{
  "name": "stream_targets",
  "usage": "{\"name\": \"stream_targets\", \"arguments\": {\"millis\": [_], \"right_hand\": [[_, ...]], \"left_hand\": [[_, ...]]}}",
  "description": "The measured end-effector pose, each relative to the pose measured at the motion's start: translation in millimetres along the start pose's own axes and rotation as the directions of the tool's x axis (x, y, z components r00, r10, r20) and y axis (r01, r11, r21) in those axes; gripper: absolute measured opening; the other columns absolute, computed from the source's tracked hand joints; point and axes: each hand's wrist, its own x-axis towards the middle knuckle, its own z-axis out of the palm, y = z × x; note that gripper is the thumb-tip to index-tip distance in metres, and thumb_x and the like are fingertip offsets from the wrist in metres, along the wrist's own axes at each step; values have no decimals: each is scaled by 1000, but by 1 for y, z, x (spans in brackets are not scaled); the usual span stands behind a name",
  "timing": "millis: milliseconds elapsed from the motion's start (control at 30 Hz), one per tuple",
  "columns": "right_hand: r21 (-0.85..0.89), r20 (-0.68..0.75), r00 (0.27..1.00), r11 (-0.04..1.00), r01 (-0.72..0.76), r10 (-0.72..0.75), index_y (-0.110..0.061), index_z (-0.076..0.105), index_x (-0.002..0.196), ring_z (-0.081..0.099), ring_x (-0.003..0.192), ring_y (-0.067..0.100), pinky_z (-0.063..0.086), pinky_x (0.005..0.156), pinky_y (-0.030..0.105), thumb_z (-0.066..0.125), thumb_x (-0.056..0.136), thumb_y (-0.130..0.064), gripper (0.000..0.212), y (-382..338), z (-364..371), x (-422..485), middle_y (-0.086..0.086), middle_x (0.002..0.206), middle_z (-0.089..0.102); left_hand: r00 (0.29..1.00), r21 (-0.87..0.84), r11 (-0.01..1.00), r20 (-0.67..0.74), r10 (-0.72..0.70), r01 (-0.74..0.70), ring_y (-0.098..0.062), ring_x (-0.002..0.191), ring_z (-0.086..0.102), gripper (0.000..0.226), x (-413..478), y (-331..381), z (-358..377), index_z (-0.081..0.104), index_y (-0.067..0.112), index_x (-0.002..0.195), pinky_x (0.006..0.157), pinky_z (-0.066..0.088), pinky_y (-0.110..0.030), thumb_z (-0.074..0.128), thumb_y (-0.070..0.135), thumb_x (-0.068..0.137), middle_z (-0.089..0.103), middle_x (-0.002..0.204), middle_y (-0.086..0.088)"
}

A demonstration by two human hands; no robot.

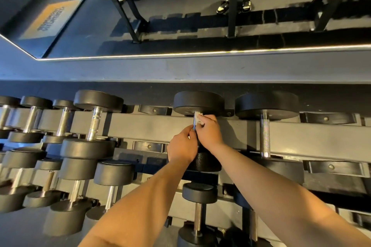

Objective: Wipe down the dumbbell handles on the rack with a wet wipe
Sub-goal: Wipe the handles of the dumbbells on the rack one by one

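Mid-wipe on a top-row dumbbell handle [194, 127]. The right hand [209, 132] is curled round the wet wipe [197, 118], pressing it on the handle's far end, just under the far head [198, 103]. The left hand [182, 146] grips the handle just below (probably steadying it). Likely next move: drag the wipe toward the near head, so the left hand must clear off first. Room: empty cradle [154, 110] on the left leaves space. The neighbouring dumbbell [265, 136] on the right is near. The rack beam [140, 128] runs under the handle.
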Motion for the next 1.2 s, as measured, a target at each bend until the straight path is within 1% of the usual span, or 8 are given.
{"name": "stream_targets", "arguments": {"millis": [200, 300, 400, 633, 900, 1000, 1067, 1200], "right_hand": [[-21, 114, 993, 1000, -4, 7, -17, 63, 134, 56, 112, 20, 43, 92, 18, 52, 101, -10, 36, 21, 0, -24, 3, 121, 51], [7, 95, 995, 1000, 4, -5, -15, 62, 134, 52, 110, 14, 40, 85, 11, 52, 101, -11, 34, 13, -5, -15, 3, 128, 49], [59, 72, 997, 998, -16, 12, -13, 52, 143, 46, 119, 12, 40, 97, 19, 49, 103, -9, 41, 0, -6, -1, 2, 141, 39], [15, 180, 984, 1000, -4, 2, -19, 50, 146, 48, 122, 16, 37, 95, 15, 49, 102, -5, 47, 19, -7, -25, 3, 140, 43], [43, 116, 993, 999, -28, 23, -20, 42, 151, 44, 135, 23, 37, 105, 24, 45, 106, -15, 46, -1, -2, -3, 2, 152, 32], [45, 163, 986, 999, -22, 14, -21, 45, 150, 44, 132, 20, 34, 104, 20, 47, 105, -12, 46, 12, 1, -15, 2, 149, 34], [40, 195, 981, 999, -20, 12, -24, 47, 148, 47, 129, 21, 38, 110, 26, 49, 103, -10, 47, 19, 0, -23, 2, 144, 38], [-5, 260, 964, 998, -57, 56, -26, 48, 147, 52, 114, 19, 43, 94, 24, 43, 104, -9, 46, 21, -4, -31, 3, 129, 45]], "left_hand": [[1000, -25, 1000, -2, 7, -7, -19, 111, 64, 41, 0, -3, 1, 53, 36, 143, 92, 50, -35, 33, 44, 108, 69, 126, 2], [1000, -21, 1000, -3, 11, -11, -20, 113, 64, 41, 0, -4, 2, 53, 34, 143, 92, 48, -34, 33, 42, 108, 69, 127, 2], [1000, -9, 1000, 5, 14, -14, -19, 114, 63, 42, 1, -4, 2, 52, 34, 144, 92, 47, -33, 32, 42, 108, 68, 128, 2], [1000, -22, 1000, -9, 12, -13, -20, 111, 65, 40, 3, -6, 4, 54, 35, 141, 97, 50, -38, 32, 43, 108, 69, 126, 2], [1000, -3, 1000, -17, 8, -8, -19, 115, 63, 43, 4, -6, 4, 52, 34, 144, 97, 47, -35, 30, 44, 108, 67, 130, 3], [1000, -21, 1000, -17, 12, -13, -20, 114, 64, 42, 3, -5, 4, 53, 33, 143, 97, 48, -36, 31, 42, 109, 68, 128, 2], [999, -17, 1000, -25, 23, -23, -19, 111, 65, 41, 3, -6, 5, 54, 34, 142, 95, 50, -36, 31, 43, 108, 69, 125, 2], [999, -17, 999, -23, 41, -42, -14, 97, 63, 41, 6, -11, 7, 55, 35, 140, 80, 46, -28, 31, 45, 108, 71, 120, 3]]}}
